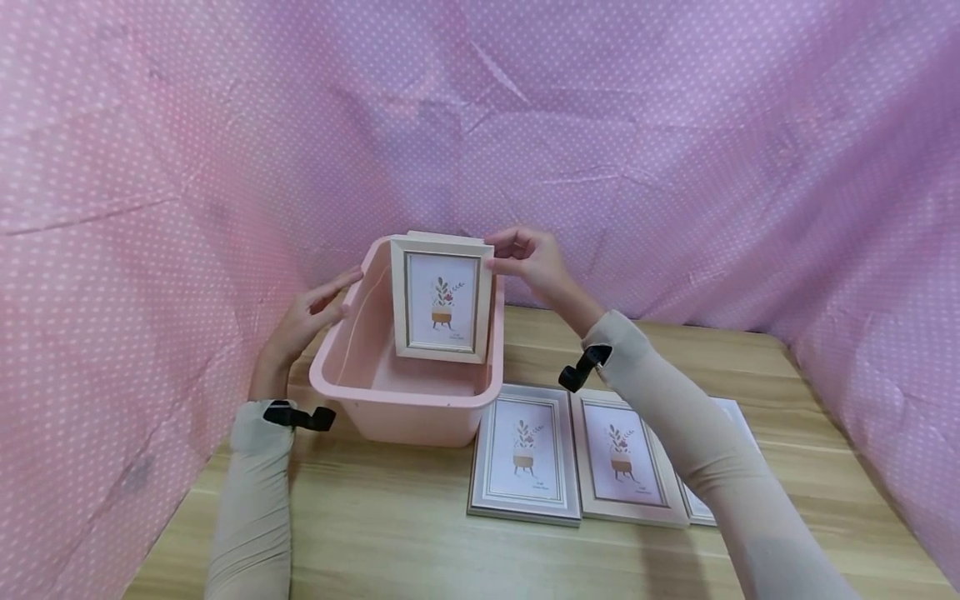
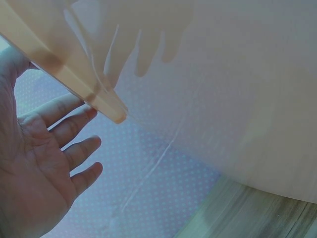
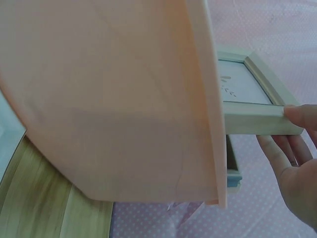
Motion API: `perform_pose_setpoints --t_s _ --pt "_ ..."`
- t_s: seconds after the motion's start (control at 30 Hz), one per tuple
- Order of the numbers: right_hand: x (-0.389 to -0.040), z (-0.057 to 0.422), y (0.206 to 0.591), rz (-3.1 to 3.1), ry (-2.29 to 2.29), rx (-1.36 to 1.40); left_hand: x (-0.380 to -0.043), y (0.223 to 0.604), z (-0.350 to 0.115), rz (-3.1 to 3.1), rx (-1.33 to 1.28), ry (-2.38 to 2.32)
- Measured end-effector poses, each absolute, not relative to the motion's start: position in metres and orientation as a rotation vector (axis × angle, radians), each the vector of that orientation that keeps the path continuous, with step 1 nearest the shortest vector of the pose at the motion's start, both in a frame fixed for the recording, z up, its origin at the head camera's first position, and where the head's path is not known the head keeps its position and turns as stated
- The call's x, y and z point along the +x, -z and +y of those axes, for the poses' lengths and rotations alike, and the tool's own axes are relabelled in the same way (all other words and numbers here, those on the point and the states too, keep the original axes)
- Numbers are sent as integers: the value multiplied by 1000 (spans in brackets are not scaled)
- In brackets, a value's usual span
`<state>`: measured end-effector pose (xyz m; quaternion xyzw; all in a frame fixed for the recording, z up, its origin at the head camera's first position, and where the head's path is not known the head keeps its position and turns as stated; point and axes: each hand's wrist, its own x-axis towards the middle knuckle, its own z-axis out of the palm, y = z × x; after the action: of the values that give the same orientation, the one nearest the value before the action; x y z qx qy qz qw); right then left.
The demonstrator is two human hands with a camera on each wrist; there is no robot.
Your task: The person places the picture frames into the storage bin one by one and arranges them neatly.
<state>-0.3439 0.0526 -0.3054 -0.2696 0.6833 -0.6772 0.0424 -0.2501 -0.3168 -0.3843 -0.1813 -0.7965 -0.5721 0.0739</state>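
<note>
In the head view, my right hand (image 1: pixel 536 262) pinches a cream picture frame (image 1: pixel 400 304) by its upper right corner, thumb on the front. The frame stands nearly upright inside a pink plastic basin (image 1: pixel 408 398). Its picture shows a plant in a pot with legs. Behind it, the top edge of another frame (image 1: pixel 442 237) shows; the right wrist view also has part of this second frame (image 3: pixel 234 179) past the rim. My left hand (image 1: pixel 303 321) is at the basin's left rim, its fingers fairly straight. In the left wrist view, the fingertips touch the rim's underside.
On the wooden table (image 1: pixel 375 517), a silvery-white picture frame (image 1: pixel 525 454) and a cream one (image 1: pixel 621 454) lie face up, right of the basin. A third white frame (image 1: pixel 738 417) is partly hidden by my right forearm. Pink polka-dot cloth (image 1: pixel 600 150) surrounds the table.
</note>
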Motion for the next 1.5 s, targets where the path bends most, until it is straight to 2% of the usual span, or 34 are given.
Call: perform_pose_setpoints --t_s 0.67,1.5 --pt "-351 61 322 2146 1933 -764 -250 384 -316 -2380 -554 1746" --pt "-361 45 324 2364 1687 -921 -249 386 -322 -2287 -606 1798"
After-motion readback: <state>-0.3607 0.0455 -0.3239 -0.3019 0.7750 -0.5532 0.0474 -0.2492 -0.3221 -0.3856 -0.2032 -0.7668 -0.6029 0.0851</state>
